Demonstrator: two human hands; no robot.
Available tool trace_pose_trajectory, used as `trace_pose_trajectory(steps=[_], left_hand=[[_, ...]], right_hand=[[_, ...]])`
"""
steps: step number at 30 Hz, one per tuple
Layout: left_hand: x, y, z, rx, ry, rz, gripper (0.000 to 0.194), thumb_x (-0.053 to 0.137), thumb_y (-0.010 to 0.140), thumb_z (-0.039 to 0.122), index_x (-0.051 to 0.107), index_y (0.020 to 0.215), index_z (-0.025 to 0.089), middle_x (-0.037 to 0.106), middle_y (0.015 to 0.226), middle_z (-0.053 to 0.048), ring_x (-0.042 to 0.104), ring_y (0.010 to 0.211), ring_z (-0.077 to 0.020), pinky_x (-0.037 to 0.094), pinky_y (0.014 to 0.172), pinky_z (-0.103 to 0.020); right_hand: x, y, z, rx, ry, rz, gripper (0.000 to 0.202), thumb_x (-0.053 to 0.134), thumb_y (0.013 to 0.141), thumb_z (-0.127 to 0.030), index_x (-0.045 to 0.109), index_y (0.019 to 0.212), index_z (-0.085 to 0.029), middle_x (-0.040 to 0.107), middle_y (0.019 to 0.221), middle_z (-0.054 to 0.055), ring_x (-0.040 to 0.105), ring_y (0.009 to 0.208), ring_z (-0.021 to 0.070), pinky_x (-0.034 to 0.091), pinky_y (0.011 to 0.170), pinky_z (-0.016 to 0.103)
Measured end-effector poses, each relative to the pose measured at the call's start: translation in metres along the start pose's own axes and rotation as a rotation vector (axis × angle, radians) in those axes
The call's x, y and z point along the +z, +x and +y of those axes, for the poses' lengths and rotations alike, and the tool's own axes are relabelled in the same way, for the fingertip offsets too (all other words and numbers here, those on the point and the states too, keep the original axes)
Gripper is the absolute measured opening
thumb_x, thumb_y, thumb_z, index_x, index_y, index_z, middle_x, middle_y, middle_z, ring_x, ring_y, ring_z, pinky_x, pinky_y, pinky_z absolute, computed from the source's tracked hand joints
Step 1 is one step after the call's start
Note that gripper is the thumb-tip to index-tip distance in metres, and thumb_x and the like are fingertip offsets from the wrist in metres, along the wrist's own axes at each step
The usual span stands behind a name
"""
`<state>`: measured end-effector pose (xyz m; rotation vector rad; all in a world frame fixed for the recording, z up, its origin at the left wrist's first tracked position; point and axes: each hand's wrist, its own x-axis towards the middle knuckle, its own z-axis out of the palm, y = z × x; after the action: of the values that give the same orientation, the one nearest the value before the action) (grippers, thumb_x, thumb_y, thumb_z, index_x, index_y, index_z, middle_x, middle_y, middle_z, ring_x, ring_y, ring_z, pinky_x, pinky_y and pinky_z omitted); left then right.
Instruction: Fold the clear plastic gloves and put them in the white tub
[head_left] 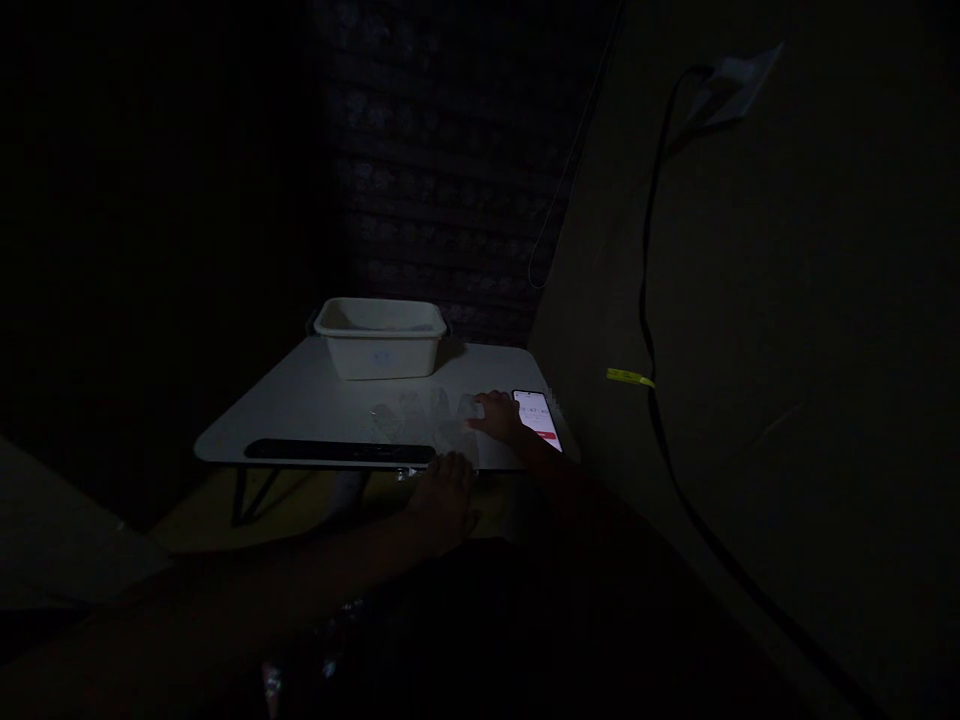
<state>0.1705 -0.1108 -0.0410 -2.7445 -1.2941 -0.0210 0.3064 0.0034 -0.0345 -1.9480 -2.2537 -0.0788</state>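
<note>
A clear plastic sheet with finger-like lobes, which looks like a disposable glove [411, 410], lies spread on the white folding table [285, 405] near its front edge. My left hand [444, 498] rests at that edge with fingers stretched out over the glove's lower end. Farther in, my right hand [496, 414] touches the glove's rightmost lobe. Its thumb stands apart from its curved fingers. A lit phone [536, 418] lies just right of my right hand, partly covered by it. Fine detail of the glove is lost in the dark.
A white plastic tub [382, 352] stands at the table's back left; its contents are unclear. A dark slot [337, 452] runs along the front edge. A wall rises close on the right, with a black cable [646, 280] and yellow tag [628, 377] hanging from a socket [739, 85].
</note>
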Motion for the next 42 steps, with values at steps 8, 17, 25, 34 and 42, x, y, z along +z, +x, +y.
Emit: trace_pose_trajectory(steps=[8,17,25,34,42], left_hand=[[-0.01,0.028,-0.016,-0.007,-0.035,-0.034,0.04,0.031,0.075,0.036,0.046,0.103,0.01,0.047,0.105,-0.016,0.045,0.093,-0.0262,0.036,0.069,-0.037],[-0.004,0.029,-0.009,-0.038,-0.011,-0.01,0.05,0.034,0.075,0.034,0.036,0.114,0.004,0.035,0.12,-0.019,0.03,0.11,-0.0284,0.028,0.082,-0.039],[0.0,0.021,-0.003,-0.069,0.029,-0.079,0.057,0.033,0.074,0.039,0.032,0.118,0.003,0.028,0.125,-0.018,0.024,0.113,-0.0295,0.025,0.085,-0.04],[-0.016,0.029,-0.055,-0.204,0.014,0.018,0.048,0.02,0.078,0.041,0.04,0.109,0.011,0.049,0.106,-0.016,0.046,0.094,-0.0262,0.034,0.073,-0.039],[-0.005,0.049,-0.158,-0.623,-0.207,-0.083,0.045,0.033,0.072,0.038,0.04,0.106,0.009,0.054,0.098,-0.015,0.051,0.089,-0.0236,0.038,0.065,-0.029]], right_hand=[[-0.004,0.004,0.009,0.095,-0.073,0.025,0.032,0.039,0.072,-0.03,0.046,0.102,-0.021,0.048,0.103,0.009,0.039,0.096,0.022,0.029,0.075,0.036],[-0.003,0.0,0.011,-0.088,-0.055,-0.039,0.058,0.03,0.069,-0.055,0.031,0.117,-0.022,0.035,0.121,0.008,0.019,0.114,0.0253,0.018,0.086,0.045],[0.007,0.02,0.01,-0.094,-0.126,-0.061,0.064,0.024,0.069,-0.058,0.028,0.12,-0.019,0.027,0.126,0.012,0.01,0.118,0.0282,0.01,0.087,0.049],[0.006,0.024,0.009,-0.056,-0.145,0.023,0.052,0.025,0.075,-0.043,0.027,0.12,-0.018,0.03,0.125,0.01,0.013,0.117,0.0244,0.011,0.088,0.048],[0.002,0.015,0.01,-0.099,-0.117,-0.087,0.058,0.03,0.071,-0.051,0.027,0.12,-0.021,0.028,0.126,0.01,0.013,0.117,0.0269,0.013,0.086,0.049]])
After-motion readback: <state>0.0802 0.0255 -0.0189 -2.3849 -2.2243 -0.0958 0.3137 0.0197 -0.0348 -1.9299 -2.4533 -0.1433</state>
